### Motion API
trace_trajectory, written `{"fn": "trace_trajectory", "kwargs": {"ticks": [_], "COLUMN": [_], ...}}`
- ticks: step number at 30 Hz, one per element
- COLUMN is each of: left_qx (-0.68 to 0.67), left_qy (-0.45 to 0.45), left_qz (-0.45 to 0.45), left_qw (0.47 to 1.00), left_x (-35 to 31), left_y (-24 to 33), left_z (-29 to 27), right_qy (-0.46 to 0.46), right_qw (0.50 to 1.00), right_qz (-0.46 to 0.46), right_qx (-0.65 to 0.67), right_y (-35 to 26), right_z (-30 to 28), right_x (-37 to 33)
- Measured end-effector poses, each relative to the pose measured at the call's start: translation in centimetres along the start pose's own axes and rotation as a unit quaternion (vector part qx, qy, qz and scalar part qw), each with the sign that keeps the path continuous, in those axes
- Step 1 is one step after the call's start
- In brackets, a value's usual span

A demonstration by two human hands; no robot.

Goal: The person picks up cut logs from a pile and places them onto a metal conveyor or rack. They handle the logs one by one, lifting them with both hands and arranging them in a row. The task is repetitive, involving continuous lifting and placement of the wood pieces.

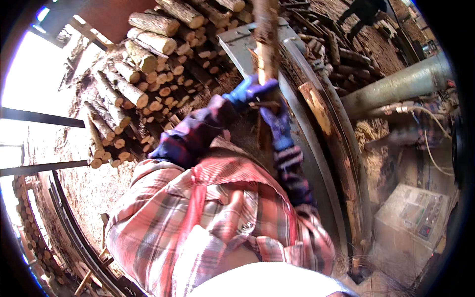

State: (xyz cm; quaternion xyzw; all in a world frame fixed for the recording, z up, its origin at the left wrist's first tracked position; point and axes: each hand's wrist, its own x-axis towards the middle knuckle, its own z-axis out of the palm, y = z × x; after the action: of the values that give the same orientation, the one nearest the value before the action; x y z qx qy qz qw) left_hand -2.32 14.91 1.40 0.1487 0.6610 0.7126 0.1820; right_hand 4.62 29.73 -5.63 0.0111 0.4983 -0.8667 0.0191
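A long barked log (267, 47) runs from the top of the view down toward my body. My left hand (252, 90), in a blue-purple glove, is wrapped round it from the left side. Just below, my right hand (278, 123), gloved alike, closes on the log's nearer part from the right; some of its fingers are hidden. The log's near end lies in shadow beneath my hands. Beside it, a second, partly peeled log (320, 111) lies along a curved grey metal trough (309, 143).
Stacked cut logs (153, 91) fill the left and far left. More wood (341, 54) lies behind the trough. A thick green pipe (396, 85) and a dusty control box (410, 213) stand at right. A person's plaid sleeve (433, 116) shows there; another person's legs (354, 22) appear at top right.
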Motion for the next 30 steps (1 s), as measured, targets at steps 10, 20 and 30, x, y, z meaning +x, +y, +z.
{"fn": "trace_trajectory", "kwargs": {"ticks": [10, 20, 30], "left_qx": [-0.065, -0.026, -0.091], "left_qy": [0.285, 0.264, 0.219], "left_qz": [0.012, -0.073, -0.158], "left_qw": [0.956, 0.962, 0.959], "left_x": [-4.5, -6.4, -0.2], "left_y": [-3.1, -10.0, -14.1], "left_z": [-7.3, -10.7, -20.8], "right_qy": [-0.057, -0.021, 0.000], "right_qw": [0.808, 0.620, 0.632], "right_qz": [-0.189, -0.235, -0.333], "right_qx": [-0.555, -0.748, -0.699], "right_y": [-13.2, -7.5, -11.9], "right_z": [-0.6, -12.3, 1.8], "right_x": [18.2, 14.7, 25.6]}}
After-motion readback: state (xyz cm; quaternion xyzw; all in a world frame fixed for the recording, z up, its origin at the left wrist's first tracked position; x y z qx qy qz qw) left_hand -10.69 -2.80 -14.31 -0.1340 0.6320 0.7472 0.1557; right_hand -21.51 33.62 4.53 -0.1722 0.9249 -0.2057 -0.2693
